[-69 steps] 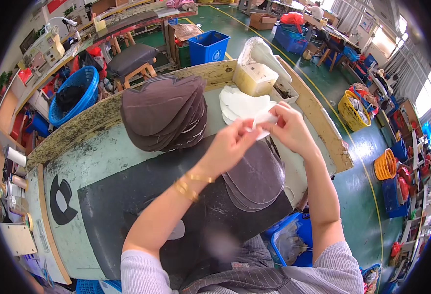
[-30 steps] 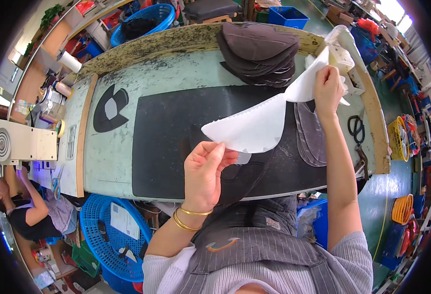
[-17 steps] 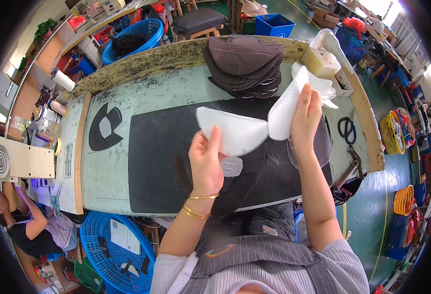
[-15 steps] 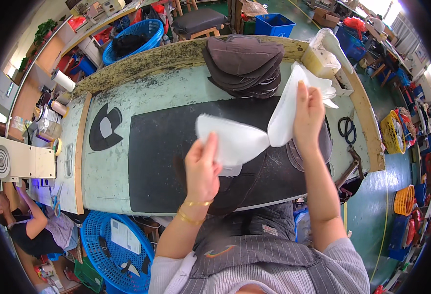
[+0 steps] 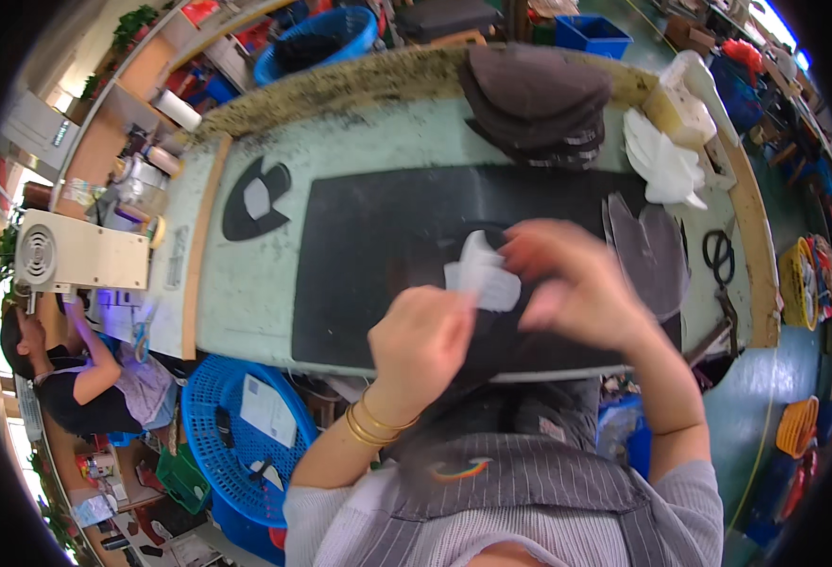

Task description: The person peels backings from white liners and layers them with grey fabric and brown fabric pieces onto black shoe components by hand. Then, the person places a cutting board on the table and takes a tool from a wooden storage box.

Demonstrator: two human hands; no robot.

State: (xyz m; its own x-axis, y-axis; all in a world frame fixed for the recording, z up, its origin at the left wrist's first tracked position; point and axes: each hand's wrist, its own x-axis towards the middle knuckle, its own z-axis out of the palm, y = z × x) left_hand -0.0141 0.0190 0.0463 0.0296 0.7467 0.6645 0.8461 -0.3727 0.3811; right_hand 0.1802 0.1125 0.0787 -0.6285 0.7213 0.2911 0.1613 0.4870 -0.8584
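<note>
My left hand point(image 5: 422, 342) is closed, pinching a small-looking white sheet piece point(image 5: 477, 253) above the black mat point(image 5: 368, 227). The piece is blurred and seems turned partly edge-on. Beside and below it shows a pale patch point(image 5: 503, 291); whether it belongs to the same piece I cannot tell. Just to the right, my right hand point(image 5: 581, 288) is smeared by motion, its thumb and fingers apart with nothing visible between them. A pile of white pieces point(image 5: 663, 161) lies at the far right of the table. Dark grey cut pieces point(image 5: 647, 255) lie right of my right hand.
A stack of dark cut pieces point(image 5: 537, 104) stands at the back. A dark piece with a white patch point(image 5: 257, 198) lies left. Black scissors point(image 5: 718, 255) rest near the right edge. A blue basket point(image 5: 203, 444) stands front left; a person point(image 5: 99, 378) works beyond it.
The white piece in my right hand has left it, and white pieces now lie at the back right. My right hand has come down and left beside my left hand. The view has shifted.
</note>
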